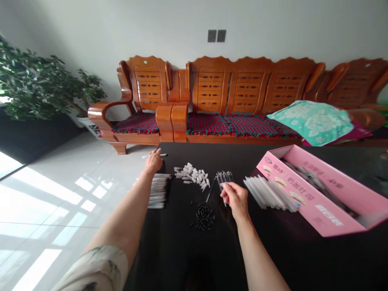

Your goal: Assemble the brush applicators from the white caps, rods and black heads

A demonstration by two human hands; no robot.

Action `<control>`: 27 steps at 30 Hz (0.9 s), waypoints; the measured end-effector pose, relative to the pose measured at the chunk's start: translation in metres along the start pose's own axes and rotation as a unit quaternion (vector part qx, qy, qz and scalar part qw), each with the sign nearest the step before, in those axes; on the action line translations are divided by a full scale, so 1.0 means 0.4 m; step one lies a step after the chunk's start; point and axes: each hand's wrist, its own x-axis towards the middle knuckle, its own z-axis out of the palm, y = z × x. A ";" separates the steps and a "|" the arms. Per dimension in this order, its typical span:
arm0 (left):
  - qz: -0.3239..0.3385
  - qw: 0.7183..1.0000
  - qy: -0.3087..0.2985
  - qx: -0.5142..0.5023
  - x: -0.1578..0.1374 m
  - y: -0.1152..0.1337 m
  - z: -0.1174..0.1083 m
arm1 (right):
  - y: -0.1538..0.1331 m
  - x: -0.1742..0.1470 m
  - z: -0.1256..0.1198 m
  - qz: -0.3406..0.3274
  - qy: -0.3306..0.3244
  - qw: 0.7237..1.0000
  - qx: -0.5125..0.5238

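My left hand [154, 161] reaches to the far left edge of the black table, its fingers closed around a white pen [164, 154] with a dark end. Just below that hand lies a stack of assembled pens [159, 192], side by side. My right hand [235, 199] is at a bundle of dark pen refills [224, 176], thumb and fingers pinched on a refill there. One refill [211, 190] lies apart at a slant. Between my hands are a heap of white pen caps [194, 175] and a pile of small black plugs [203, 218].
Clear pen barrels [269, 194] lie in a row right of my right hand, against a pink box [306, 194] holding dark and clear items. Behind the black table [188, 258] stands a wooden bench [209, 89] with a green cloth [315, 121]. Potted plants [45, 85] are at left.
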 end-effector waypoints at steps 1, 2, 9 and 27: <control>0.015 1.000 -0.009 0.006 0.016 0.000 0.001 | 0.001 0.001 0.001 -0.001 -0.002 1.000 -0.002; 0.028 0.999 -0.023 0.010 0.030 0.000 0.003 | 0.003 0.002 0.001 -0.001 -0.003 1.000 -0.004; 0.035 0.997 -0.058 0.023 0.054 0.009 0.005 | 0.008 0.010 0.010 0.001 -0.007 1.000 -0.009; 0.236 0.961 -0.118 -0.082 -0.090 0.017 -0.044 | -0.006 -0.007 0.009 -0.012 -0.017 1.000 -0.003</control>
